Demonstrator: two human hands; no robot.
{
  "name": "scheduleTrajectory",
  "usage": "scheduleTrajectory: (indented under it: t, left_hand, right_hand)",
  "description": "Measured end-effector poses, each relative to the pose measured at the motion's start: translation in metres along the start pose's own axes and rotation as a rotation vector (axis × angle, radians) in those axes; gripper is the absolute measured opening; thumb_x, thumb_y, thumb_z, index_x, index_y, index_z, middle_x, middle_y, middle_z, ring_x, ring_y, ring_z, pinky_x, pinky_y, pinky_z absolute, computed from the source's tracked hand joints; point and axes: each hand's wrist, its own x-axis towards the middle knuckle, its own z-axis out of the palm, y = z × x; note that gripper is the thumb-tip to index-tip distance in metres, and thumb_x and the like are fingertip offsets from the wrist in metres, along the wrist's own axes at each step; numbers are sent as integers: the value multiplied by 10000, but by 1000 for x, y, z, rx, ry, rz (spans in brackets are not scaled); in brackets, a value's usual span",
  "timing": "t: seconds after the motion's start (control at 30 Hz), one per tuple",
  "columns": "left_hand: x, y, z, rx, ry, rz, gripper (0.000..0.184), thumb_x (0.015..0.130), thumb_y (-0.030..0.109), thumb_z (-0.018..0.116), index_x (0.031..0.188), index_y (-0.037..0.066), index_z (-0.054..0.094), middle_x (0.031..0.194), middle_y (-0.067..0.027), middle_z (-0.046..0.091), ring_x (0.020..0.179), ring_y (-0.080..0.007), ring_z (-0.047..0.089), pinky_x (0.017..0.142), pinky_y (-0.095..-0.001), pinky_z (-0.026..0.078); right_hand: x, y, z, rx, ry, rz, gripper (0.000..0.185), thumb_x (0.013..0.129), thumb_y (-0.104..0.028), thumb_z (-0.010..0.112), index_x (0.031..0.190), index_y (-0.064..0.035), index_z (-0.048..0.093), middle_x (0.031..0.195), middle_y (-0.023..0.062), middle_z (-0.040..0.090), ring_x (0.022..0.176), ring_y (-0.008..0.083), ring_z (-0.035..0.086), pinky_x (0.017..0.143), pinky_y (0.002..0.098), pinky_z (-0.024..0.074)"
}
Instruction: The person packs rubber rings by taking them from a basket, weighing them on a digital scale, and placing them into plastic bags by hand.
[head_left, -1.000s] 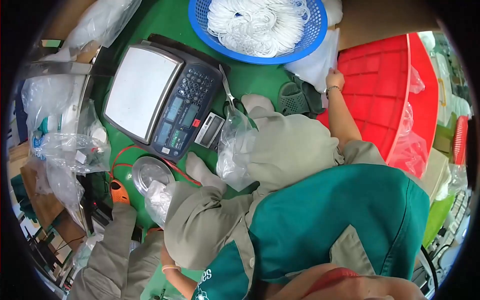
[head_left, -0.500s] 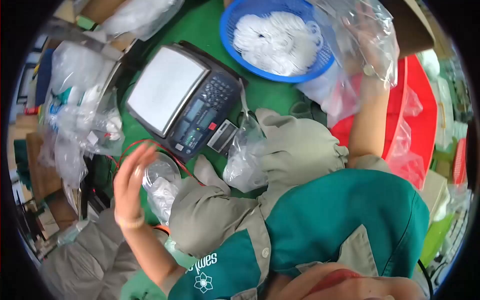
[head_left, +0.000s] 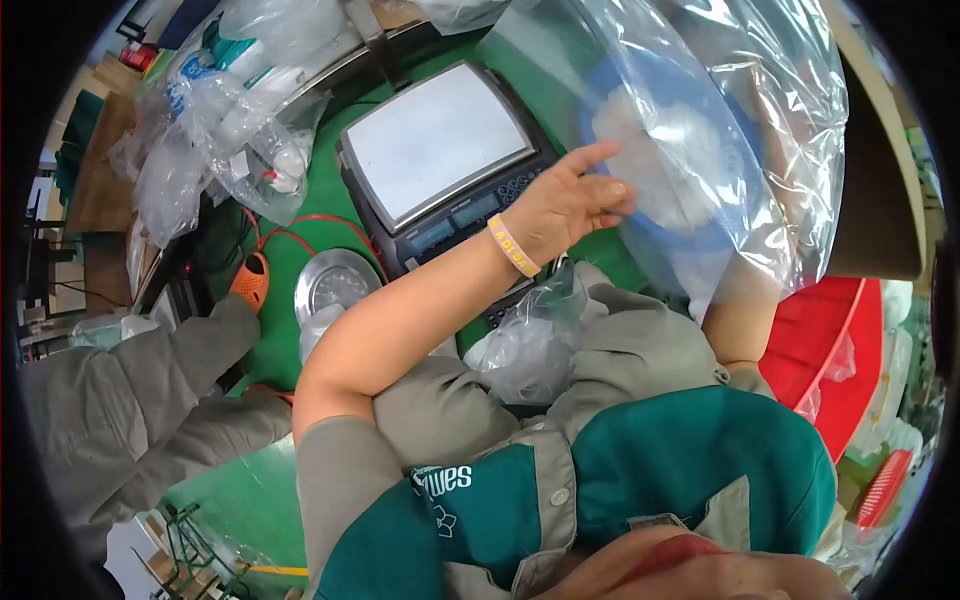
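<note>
Wristband: yellow letters circle your left wrist, seeming to include "ADIDA"; your teal shirt shows "sam".
Left hand [head_left: 562,207]: fingers parted, beside the clear bag [head_left: 700,110]; contact cannot be told.
Right hand [head_left: 785,125]: behind glare on the clear bag at 2 o'clock; its grip cannot be told.
Basket: through the film, 1 blue basket [head_left: 742,125] at 2 o'clock bears white coils [head_left: 665,170].
Scale: 1 digital scale [head_left: 435,150] at 12 o'clock, keypad lettering too small to read.
Surface: green floor [head_left: 270,440], metal dish [head_left: 322,283] at 9 o'clock.
Room: red crate [head_left: 840,320] at 3 o'clock; at 9 o'clock, 1 person in grey trousers [head_left: 130,400] wears an orange shoe [head_left: 251,281].
</note>
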Motion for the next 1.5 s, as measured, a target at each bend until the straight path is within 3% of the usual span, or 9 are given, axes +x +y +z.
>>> scheduleTrajectory:
  t: [0.1,0.4,0.63,0.9,1.13,1.2,1.33,1.43,1.5]
  left_hand:
    - [-3,11,-27,5,125,119,79,846,85,543,897,51,593,760,-33,576,675,-130,534,668,-258,451]
    - [-52,84,-36,426,457,515,163,883,179,515,856,23,551,786,-49,577,706,-138,574,703,-293,489]
    - [-59,78,-13,968,548,321,224,803,144,628,630,54,518,560,36,472,515,-45,419,478,-203,347]
    - [-54,42,-6,788,203,-41,213,741,23,648,688,81,450,649,14,487,580,-56,453,536,-204,379]
    - [-61,69,-32,626,500,298,209,774,-37,588,858,79,436,820,-25,537,654,-77,515,561,-214,467]
    - [-58,59,-30,839,535,417,311,763,-54,594,955,71,385,882,-65,544,664,-84,523,562,-212,462]
    - [-50,46,-27,1041,371,481,286,770,-88,544,961,50,381,960,-134,540,692,-110,546,587,-205,429]
    - [-49,54,-16,1672,193,410,149,729,-123,452,736,5,527,964,-144,571,753,-188,586,617,-255,443]
    - [-52,53,-11,1675,202,249,218,712,-126,455,816,11,588,979,-157,584,751,-203,594,618,-264,446]
  right_hand:
    - [6,21,-10,-16,46,19,287,871,-194,450,1045,12,547,955,105,601,850,196,575,803,328,447]
    - [-28,105,-41,-223,128,432,213,870,-158,452,931,-2,583,924,59,607,836,126,560,748,236,435]
    - [-63,95,14,-1239,-548,241,212,798,-118,557,974,-1,578,985,81,597,956,159,534,855,278,400]
    - [-82,123,42,-378,-657,826,194,852,-174,544,768,-1,561,710,-10,515,684,69,460,598,232,384]
    - [-108,134,-107,-1685,-442,99,287,744,-307,616,887,-58,599,877,118,620,808,262,597,692,377,470]
    - [-120,128,-112,-1997,-446,613,265,736,-296,592,879,-73,604,846,137,626,803,297,601,675,409,473]
    - [-122,134,-102,-1890,-477,672,322,753,-339,590,960,-93,611,859,121,633,799,299,602,715,399,465]
    - [-106,148,-173,-1751,-375,377,684,677,-496,639,1270,-234,422,1321,133,389,1193,307,386,918,416,378]
    - [-85,134,-174,-2184,-351,815,1102,507,-490,752,1375,-360,85,1449,156,2,1304,420,82,902,689,217]
